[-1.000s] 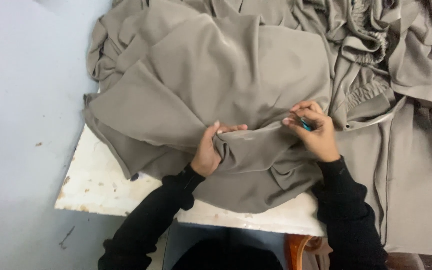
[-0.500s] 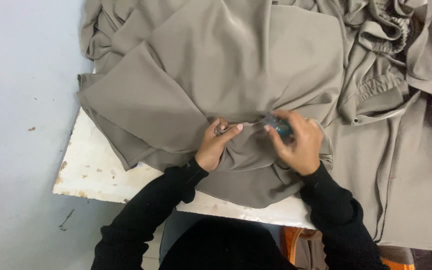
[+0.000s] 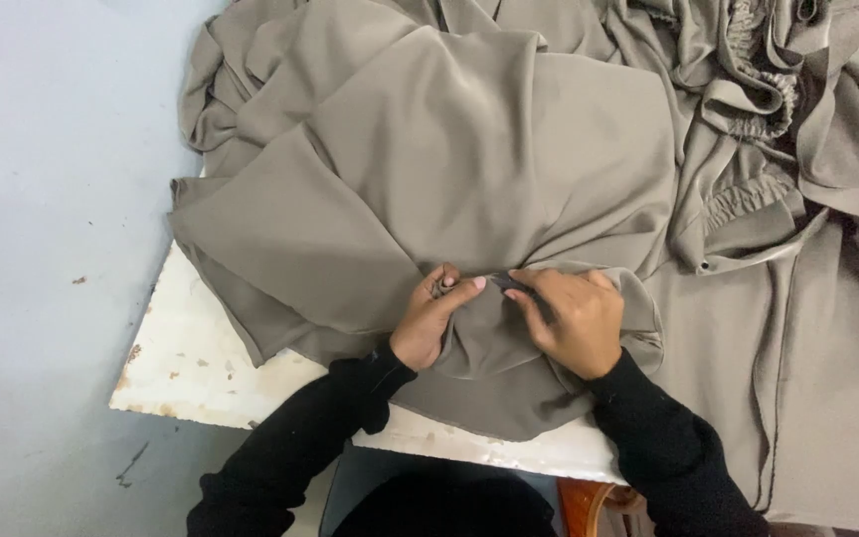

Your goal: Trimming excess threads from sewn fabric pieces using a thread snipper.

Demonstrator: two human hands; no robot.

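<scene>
- Your biggest thing here is the heap of taupe-grey woven fabric (image 3: pixel 469 169), smooth and slightly shiny, which spreads over nearly the whole table from the upper left corner to the right edge of the view and hangs off the near edge in front of you.
- Under it sits the white-painted table top with chipped, rust-spotted edges (image 3: pixel 191 358); only its near left corner and a thin strip along the front show bare.
- To the left lies the pale blue-grey floor (image 3: pixel 42 199), marked with a few dark specks.
- At the upper right of the heap you have a ruffled, elastic-gathered band of the same cloth (image 3: pixel 758 70), well apart from your hands.
- Your right hand (image 3: pixel 577 320) rests on a fold near the front edge, fingers curled shut around a small dark tool (image 3: pixel 529 294), whose tip lies against the cloth; I cannot tell what kind of tool it is.
- Your left hand (image 3: pixel 433 320) lies just beside it, thumb and fingertips pinched together on a small bunch of that same fold, thumb stretched toward the tool.
- Both of your arms wear black long sleeves (image 3: pixel 310 438).
</scene>
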